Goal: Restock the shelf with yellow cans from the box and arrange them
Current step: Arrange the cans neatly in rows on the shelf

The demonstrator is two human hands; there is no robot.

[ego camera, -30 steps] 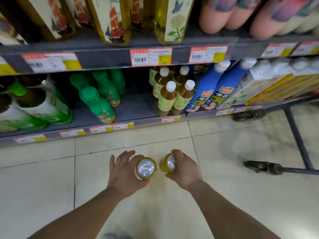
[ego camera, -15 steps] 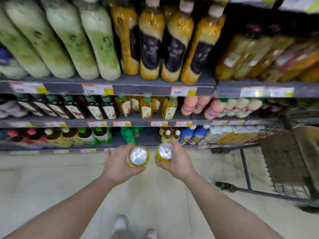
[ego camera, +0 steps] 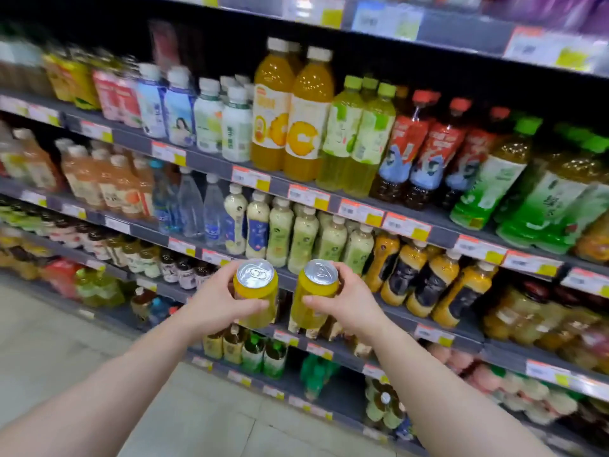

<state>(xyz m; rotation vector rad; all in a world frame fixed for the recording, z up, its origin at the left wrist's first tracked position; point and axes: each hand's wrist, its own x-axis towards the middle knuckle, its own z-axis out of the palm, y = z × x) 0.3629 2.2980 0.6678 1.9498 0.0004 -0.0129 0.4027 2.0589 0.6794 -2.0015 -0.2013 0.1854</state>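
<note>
Two yellow cans with silver tops are held upright side by side in front of the drink shelves. My left hand [ego camera: 216,303] grips the left yellow can [ego camera: 256,291], thumb across its front. My right hand [ego camera: 347,301] grips the right yellow can [ego camera: 316,293] the same way. Both cans hang in the air in front of the shelf edge [ego camera: 286,282] below the pale milky bottles, touching nothing on the shelves. The box is not in view.
Tall grey shelves run from upper left to lower right, packed with bottles: orange juice bottles [ego camera: 290,117], green tea bottles [ego camera: 359,136], clear water bottles [ego camera: 191,206]. Price tags line every edge. Pale floor tiles [ego camera: 66,341] lie at lower left.
Both hands have risen with the cans from near the floor to mid-shelf height. My view has swung up and to the left, so higher shelves now fill the frame and the cart is gone.
</note>
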